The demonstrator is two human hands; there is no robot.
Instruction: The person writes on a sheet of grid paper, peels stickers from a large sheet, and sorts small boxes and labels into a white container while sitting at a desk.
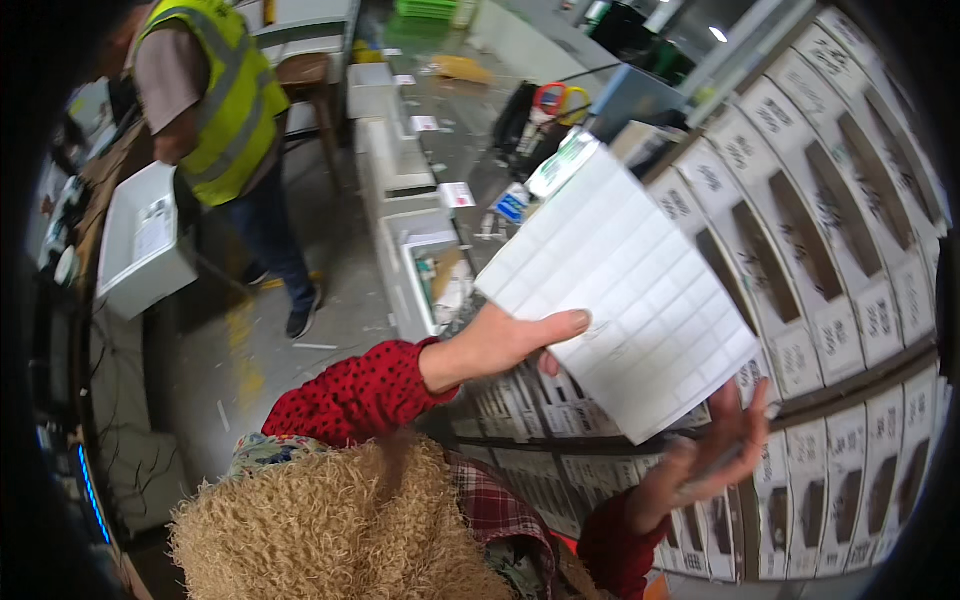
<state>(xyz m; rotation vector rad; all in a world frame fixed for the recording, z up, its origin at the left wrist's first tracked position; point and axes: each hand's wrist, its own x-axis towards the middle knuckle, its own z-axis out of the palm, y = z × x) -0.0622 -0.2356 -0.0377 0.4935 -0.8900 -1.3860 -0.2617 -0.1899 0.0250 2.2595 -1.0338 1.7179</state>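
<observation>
The left hand grasps a white gridded sheet by its near left edge, thumb laid flat on top and fingertips curled underneath. The sheet, marked off in rows of small pale rectangles, tilts out in front of and between the two hands, its lowest corner pointing down toward the gap between them. The right hand is just beside the sheet's near right corner, palm turned up, fingers apart and slightly bent; motion blurs it, so I cannot tell whether it touches the corner or holds something small.

A red sleeve with black dots covers the left forearm, and shaggy tan fabric fills the space below that hand. Beyond and around the right hand stand rows of white bins with oblong openings and labelled fronts.

Past the sheet, ahead of the left hand, a grey worktop carries a yellow-brown envelope and a small blue-and-white box. An open white box with mixed packets and papers inside is just beyond the left hand. Farther off to that hand's left, a person in a yellow reflective vest stands beside a white tub, near a brown stool.
</observation>
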